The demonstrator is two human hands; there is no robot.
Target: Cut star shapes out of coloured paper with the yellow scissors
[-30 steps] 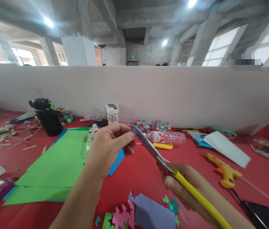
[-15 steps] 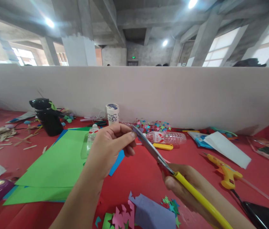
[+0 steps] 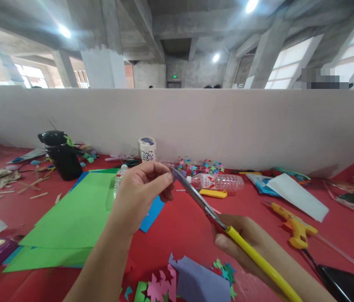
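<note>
My right hand (image 3: 236,239) is wrapped round the yellow handle of a pair of scissors (image 3: 200,199), whose metal blades point up and left and look nearly closed. In front of the scissors' tip, my left hand (image 3: 150,180) is closed in a pinch between thumb and index finger. A small bit of purple paper seems to be in that pinch, mostly hidden by the fingers and the blades. Below both hands lie a purple paper sheet (image 3: 200,279) with a ragged cut edge, pink paper (image 3: 162,287) with star-shaped gaps, and several small paper stars (image 3: 227,272).
Green sheets (image 3: 70,218) and a black bottle (image 3: 62,157) are on the left. Behind my hands stand a paper cup (image 3: 147,149), a lying plastic bottle (image 3: 217,182) and a yellow cutter (image 3: 213,193). A yellow glue gun (image 3: 296,226) rests at right. A white partition (image 3: 242,126) closes the back.
Both hands and the scissors have shifted very slightly left, along with a small shift of the whole view. The holds stay the same.
</note>
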